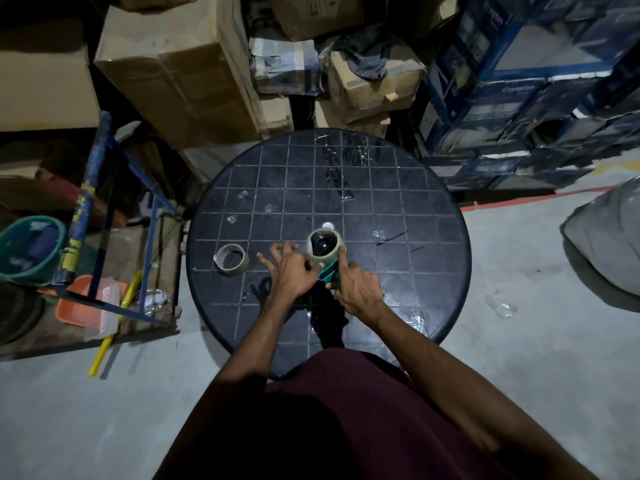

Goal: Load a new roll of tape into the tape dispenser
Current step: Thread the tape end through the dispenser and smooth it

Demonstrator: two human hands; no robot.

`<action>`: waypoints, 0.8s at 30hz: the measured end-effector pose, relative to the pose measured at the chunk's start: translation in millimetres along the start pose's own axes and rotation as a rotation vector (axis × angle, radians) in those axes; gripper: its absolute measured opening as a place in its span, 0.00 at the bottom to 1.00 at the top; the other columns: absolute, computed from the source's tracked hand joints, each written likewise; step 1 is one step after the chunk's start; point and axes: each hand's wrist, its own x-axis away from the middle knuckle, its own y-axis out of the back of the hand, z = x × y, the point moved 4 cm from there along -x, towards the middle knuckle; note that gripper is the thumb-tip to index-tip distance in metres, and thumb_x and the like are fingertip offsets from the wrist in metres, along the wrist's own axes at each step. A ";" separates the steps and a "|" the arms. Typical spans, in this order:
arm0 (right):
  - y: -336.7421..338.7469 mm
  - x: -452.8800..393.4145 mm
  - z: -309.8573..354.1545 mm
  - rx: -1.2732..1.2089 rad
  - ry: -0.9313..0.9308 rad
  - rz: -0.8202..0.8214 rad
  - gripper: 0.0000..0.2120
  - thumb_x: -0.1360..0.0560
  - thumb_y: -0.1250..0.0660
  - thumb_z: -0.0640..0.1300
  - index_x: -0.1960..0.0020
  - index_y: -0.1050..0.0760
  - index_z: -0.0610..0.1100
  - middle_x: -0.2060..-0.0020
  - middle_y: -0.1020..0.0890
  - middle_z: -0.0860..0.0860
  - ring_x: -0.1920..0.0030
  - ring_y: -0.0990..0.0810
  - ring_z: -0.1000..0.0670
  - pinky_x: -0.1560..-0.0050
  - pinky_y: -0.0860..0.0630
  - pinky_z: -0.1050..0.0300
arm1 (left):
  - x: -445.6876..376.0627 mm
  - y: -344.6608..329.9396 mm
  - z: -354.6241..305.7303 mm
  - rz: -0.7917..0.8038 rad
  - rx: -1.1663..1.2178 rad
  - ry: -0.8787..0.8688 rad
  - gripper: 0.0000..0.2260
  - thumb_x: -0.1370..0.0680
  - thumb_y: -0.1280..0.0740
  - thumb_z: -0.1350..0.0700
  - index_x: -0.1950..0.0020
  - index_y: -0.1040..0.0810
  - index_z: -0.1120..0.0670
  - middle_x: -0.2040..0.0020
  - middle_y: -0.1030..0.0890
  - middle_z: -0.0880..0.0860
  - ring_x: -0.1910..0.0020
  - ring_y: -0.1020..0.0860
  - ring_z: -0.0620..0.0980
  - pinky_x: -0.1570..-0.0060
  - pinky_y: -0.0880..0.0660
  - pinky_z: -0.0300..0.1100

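A teal tape dispenser (328, 274) sits on the round black table (433, 237), mostly hidden by my hands. A roll of tape (325, 250) stands in it, its dark hub showing through the core. My right hand (356, 287) grips the dispenser body, index finger stretched up against the roll's right side. My left hand (291, 270) touches the roll's left side with thumb and forefinger, the other fingers spread. A second, thinner roll (231, 259) lies flat on the table to the left, apart from both hands.
Scraps of clear tape (341, 161) stick to the table's far half. Cardboard boxes (180, 64) and blue cartons (519, 81) are stacked behind. A blue metal frame (104, 216), green bucket (31, 247) and orange basket (86, 299) stand at left.
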 end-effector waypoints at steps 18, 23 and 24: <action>9.8 2.0 -0.2 -0.031 -0.084 -0.067 0.47 0.23 0.32 0.58 0.20 0.58 0.42 0.46 0.20 0.42 0.56 0.16 0.41 0.60 0.22 0.46 | -10.1 13.9 -23.7 -0.086 -0.036 -0.030 0.09 0.26 0.26 0.46 0.53 0.14 0.51 0.25 0.32 0.54 0.24 0.46 0.60 0.29 0.61 0.74; 13.6 5.7 -1.0 -0.078 -0.094 -0.034 0.32 0.23 0.32 0.58 0.31 0.40 0.41 0.47 0.18 0.43 0.53 0.16 0.41 0.56 0.22 0.47 | -6.1 9.2 -26.5 -0.099 -0.017 -0.086 0.05 0.27 0.27 0.52 0.57 0.14 0.52 0.28 0.30 0.49 0.26 0.45 0.58 0.28 0.60 0.73; 13.9 6.6 -1.1 -0.088 -0.097 -0.023 0.30 0.23 0.32 0.58 0.32 0.38 0.41 0.47 0.18 0.43 0.52 0.16 0.41 0.55 0.23 0.47 | -5.0 8.8 -25.6 -0.109 -0.009 -0.095 0.04 0.27 0.27 0.52 0.58 0.15 0.52 0.28 0.30 0.49 0.26 0.44 0.57 0.28 0.61 0.72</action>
